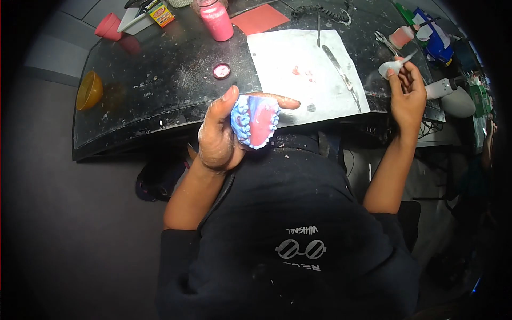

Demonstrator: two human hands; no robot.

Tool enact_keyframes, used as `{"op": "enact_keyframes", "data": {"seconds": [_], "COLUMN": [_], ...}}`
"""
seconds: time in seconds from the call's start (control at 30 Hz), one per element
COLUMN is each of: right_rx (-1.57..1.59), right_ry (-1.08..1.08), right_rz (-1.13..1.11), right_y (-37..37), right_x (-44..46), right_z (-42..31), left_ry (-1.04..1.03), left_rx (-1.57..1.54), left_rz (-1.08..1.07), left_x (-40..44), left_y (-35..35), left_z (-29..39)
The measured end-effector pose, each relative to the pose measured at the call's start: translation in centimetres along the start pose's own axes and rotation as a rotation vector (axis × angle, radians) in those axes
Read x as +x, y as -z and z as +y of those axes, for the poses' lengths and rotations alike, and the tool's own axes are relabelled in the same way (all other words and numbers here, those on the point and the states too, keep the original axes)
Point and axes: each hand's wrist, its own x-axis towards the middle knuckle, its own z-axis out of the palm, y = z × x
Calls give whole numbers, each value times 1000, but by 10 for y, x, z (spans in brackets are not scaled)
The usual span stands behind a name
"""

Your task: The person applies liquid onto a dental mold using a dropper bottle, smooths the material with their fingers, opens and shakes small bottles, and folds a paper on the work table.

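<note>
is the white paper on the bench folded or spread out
Spread out: the white paper lies open on the black bench, pink bits scattered on it.

In our left hand (pixel 216 130) we hold a blue dental cast (pixel 255 121), its toothed arch turned up to our view and a shiny pink layer (pixel 263 126) spread across the palate. In our right hand (pixel 409 93), well apart from the cast, we grip a small white bottle (pixel 389 70), tilted, its narrow tapered nozzle (pixel 409 56) pointing away from the cast.
</note>
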Motion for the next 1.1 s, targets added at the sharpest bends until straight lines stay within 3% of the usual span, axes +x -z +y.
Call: {"op": "enact_keyframes", "data": {"seconds": [0.07, 0.2, 0.27, 0.33, 0.4, 0.53, 1.1], "right_rx": [-78, -360, -362, -256, -346, -194, -46], "right_ry": [-20, 215, 670, 735, 694, 703, 833], "right_rz": [4, 215, 397, 27, -257, -530, -618], "right_y": [2, 1, -5, -8, -23, -62, -65], "right_x": [-3, -11, -14, -30, -58, -70, -60], "right_z": [1, -52, -83, -109, -137, -138, -146], "left_ry": [4, 16, 25, 46, 59, 68, 110], "left_rx": [24, 38, 32, 22, 23, -65, -55], "left_rz": [17, 45, 50, 46, 36, 92, 93], "left_x": [-2, 1, 2, 3, 3, 0, 2], "left_y": [1, -4, -4, -3, -7, -3, -17], "left_z": [-1, -1, -1, -2, -2, -5, -5]}}
